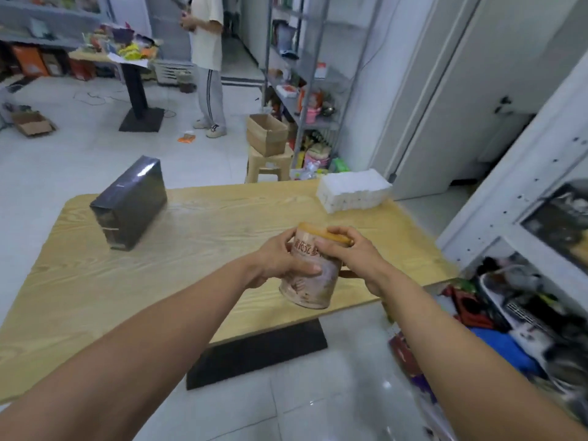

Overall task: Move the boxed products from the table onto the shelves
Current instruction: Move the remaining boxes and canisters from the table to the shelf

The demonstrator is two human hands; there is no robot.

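A pinkish cylindrical tin [318, 281], tan-lidded, is clasped above the pale wooden table [206, 237] — left hand [280, 261] round its side, right hand [353, 253] over its rim. Further back, a glossy black box [130, 202] and a white wrapped block [353, 192] lie unshelved.

A person [206, 58] stands at the back beside a cluttered far table [127, 58]. Nearer — an open carton [267, 135] sits on a stool [269, 167]; a small carton [31, 124] lies on the floor [79, 154].
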